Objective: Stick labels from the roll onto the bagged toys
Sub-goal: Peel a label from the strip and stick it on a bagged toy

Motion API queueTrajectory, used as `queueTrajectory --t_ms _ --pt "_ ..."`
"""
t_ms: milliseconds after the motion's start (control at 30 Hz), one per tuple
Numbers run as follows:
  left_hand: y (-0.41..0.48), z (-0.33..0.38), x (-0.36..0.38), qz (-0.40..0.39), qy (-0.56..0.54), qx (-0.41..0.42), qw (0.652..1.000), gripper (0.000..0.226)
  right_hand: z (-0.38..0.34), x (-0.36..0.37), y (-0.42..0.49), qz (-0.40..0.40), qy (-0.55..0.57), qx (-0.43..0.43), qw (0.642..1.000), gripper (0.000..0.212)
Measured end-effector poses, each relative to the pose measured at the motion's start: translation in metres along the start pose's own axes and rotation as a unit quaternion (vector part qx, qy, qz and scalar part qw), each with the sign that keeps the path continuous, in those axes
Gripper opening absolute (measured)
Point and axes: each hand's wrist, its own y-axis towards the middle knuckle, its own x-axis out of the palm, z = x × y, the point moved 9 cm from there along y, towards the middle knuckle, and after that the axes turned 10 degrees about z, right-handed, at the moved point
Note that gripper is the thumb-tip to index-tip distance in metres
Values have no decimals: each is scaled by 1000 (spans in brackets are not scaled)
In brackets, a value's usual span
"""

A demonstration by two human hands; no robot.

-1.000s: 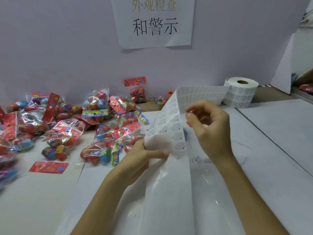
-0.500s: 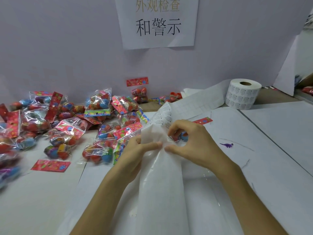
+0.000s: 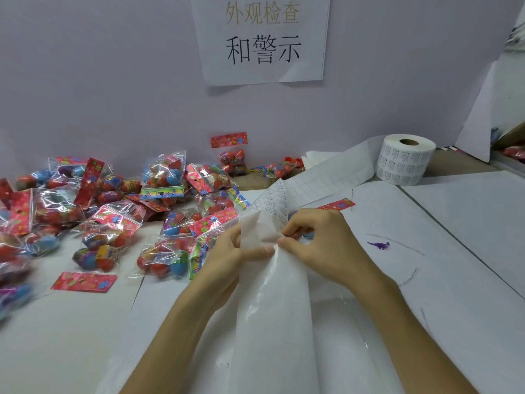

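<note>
Before us, our left hand (image 3: 224, 253) and right hand (image 3: 324, 243) pinched the white paper label strip (image 3: 271, 209) running back-right to its white roll (image 3: 403, 162); clear-bagged toys (image 3: 167, 253) lay leftward.

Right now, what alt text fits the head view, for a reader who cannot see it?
The left hand and right hand pinch a white label strip that runs back to the roll at the far right of the table. Many bagged toys lie heaped on the left; a paper sign hangs on the wall behind.
</note>
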Motion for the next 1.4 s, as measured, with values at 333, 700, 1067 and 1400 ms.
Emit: queueTrajectory --t_ms 333,700,1067,1400 --pt "1 1 3 4 15 8 1000 49 13 -5 2 15 8 50 999 8" --pt "1 4 -21 150 65 41 986 57 17 -48 8 181 72 67 979 12" --pt "-5 22 2 102 227 199 948 22 14 -38 7 162 106 70 979 18" --pt "-8 -4 30 -46 156 80 983 20 5 -22 5 79 105 51 990 47"
